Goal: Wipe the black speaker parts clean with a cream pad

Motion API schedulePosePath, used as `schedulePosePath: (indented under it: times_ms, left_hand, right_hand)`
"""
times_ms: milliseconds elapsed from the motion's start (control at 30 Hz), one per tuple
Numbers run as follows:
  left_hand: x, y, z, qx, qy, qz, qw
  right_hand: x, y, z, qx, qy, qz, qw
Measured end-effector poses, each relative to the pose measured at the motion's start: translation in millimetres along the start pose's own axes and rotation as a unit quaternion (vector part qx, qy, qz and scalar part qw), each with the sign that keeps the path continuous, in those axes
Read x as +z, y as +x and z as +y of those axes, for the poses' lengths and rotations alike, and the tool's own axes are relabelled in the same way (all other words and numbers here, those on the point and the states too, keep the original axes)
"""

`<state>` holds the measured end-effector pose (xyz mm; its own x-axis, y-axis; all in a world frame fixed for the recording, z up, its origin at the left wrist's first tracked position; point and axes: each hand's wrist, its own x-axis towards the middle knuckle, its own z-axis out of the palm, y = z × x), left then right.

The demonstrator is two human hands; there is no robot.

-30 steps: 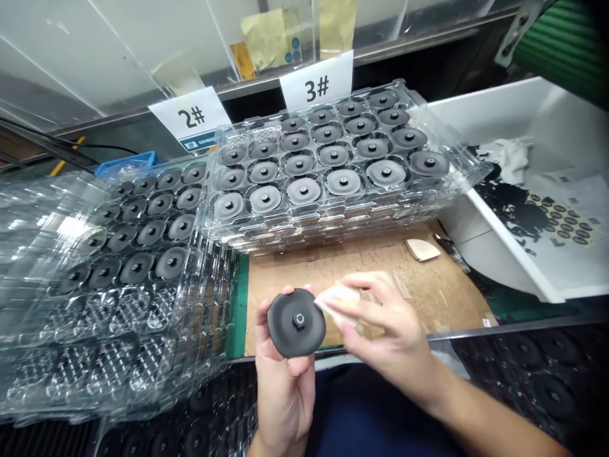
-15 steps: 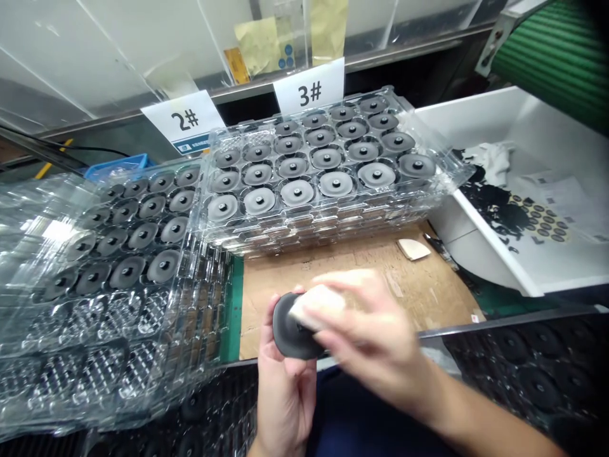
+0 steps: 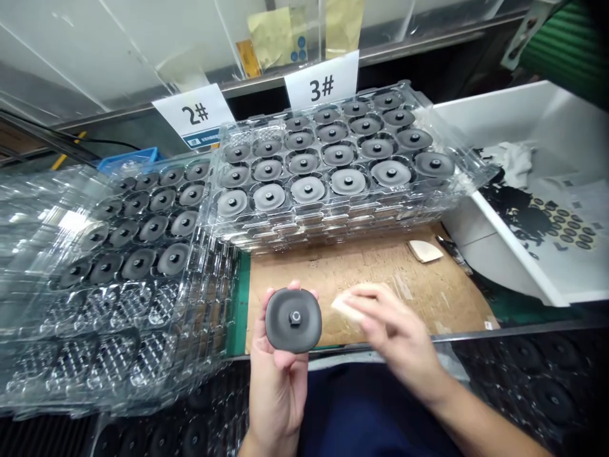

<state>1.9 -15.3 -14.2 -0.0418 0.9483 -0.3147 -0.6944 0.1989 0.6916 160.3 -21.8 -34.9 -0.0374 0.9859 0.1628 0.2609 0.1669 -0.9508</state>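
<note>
My left hand [image 3: 280, 365] is closed around the edge of a dark grey rounded disc with a small central post [image 3: 280, 320], its face turned up toward me. To the right of it, my right hand [image 3: 397, 327] pinches a cream-coloured sponge wedge [image 3: 349, 308], apart from the disc and a little blurred. A brown cardboard sheet [image 3: 328, 266] lies beneath both hands. On it, toward the right, rests another cream wedge [image 3: 425, 251].
Stacked clear plastic trays [image 3: 304, 212] hold rows of similar discs behind the cardboard. More clear trays [image 3: 190, 298] stand at left, partly filled. A white bin [image 3: 514, 247] with black scraps and labels is at right. Signs "2#" [image 3: 195, 114] and "3#" [image 3: 323, 86] stand behind.
My right hand has drawn the sponge wedge off the disc and away to the right. The disc's whole face now shows in my left hand. The view has shifted slightly.
</note>
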Motion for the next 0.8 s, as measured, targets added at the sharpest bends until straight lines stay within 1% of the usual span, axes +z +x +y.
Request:
schedulePosePath:
  times_ms: [67, 100, 167, 233, 300, 333, 400, 433, 467, 500, 533, 567, 600, 633, 667, 700, 733, 800]
  left_hand:
    - [-0.6, 3, -1, -0.006, -0.008, -0.002, 1.0]
    - [-1.1, 4, -2, -0.015, -0.009, 0.002, 1.0]
    - [-2.3, 5, -5, -0.032, -0.006, 0.007, 0.999]
    - [-3.1, 6, -7, -0.049, -0.005, 0.002, 0.999]
    - [-3.7, 6, -8, -0.069, -0.003, -0.007, 0.998]
    - [-3.9, 6, -8, -0.08, -0.002, -0.01, 0.997]
    - [-4.8, 4, -9, -0.091, -0.005, -0.017, 0.996]
    - [-5.6, 3, -10, -0.092, -0.009, -0.022, 0.995]
    - [-6.7, 2, -12, -0.097, -0.012, -0.027, 0.995]
    - [-8.0, 1, -13, -0.107, -0.015, -0.029, 0.994]
    - [-9.6, 1, -14, -0.124, -0.014, -0.028, 0.992]
    - [-11.0, 0, -15, -0.14, -0.009, -0.025, 0.99]
    - [-12.2, 0, -16, -0.153, 0.0, -0.019, 0.988]
    - [-13.0, 1, -17, -0.16, 0.009, -0.012, 0.987]
    - [-13.2, 1, -17, -0.158, 0.017, -0.008, 0.987]
    - [-13.1, 1, -17, -0.149, 0.022, -0.009, 0.989]
    - [-12.7, 2, -16, -0.141, 0.027, -0.009, 0.99]
    - [-12.5, 1, -14, -0.134, 0.035, 0.001, 0.99]
  right_hand:
    - [-1, -6, 21, 0.119, 0.066, 0.045, 0.99]
    - [0, -10, 31, 0.154, 0.082, 0.056, 0.983]
    - [2, -16, 45, 0.184, 0.089, 0.048, 0.978]
    - [4, -19, 51, 0.203, 0.096, 0.039, 0.974]
    - [3, -17, 46, 0.208, 0.103, 0.036, 0.972]
    - [2, -13, 40, 0.205, 0.105, 0.038, 0.972]
    - [-1, -2, 19, 0.188, 0.112, 0.048, 0.975]
    - [-1, 5, 7, 0.164, 0.109, 0.047, 0.979]
    - [-2, 12, -7, 0.126, 0.1, 0.041, 0.986]
    - [-1, 19, -20, 0.067, 0.073, 0.02, 0.995]
    - [0, 24, -32, 0.009, 0.036, -0.018, 0.999]
    - [2, 29, -42, -0.036, -0.003, -0.066, 0.997]
    - [4, 33, -49, -0.063, -0.041, -0.119, 0.99]
    - [6, 36, -54, -0.071, -0.071, -0.167, 0.981]
    - [9, 38, -57, -0.068, -0.093, -0.199, 0.973]
    - [11, 39, -58, -0.064, -0.106, -0.204, 0.971]
    - [14, 40, -57, -0.07, -0.112, -0.183, 0.974]
    - [18, 38, -55, -0.094, -0.096, -0.11, 0.985]
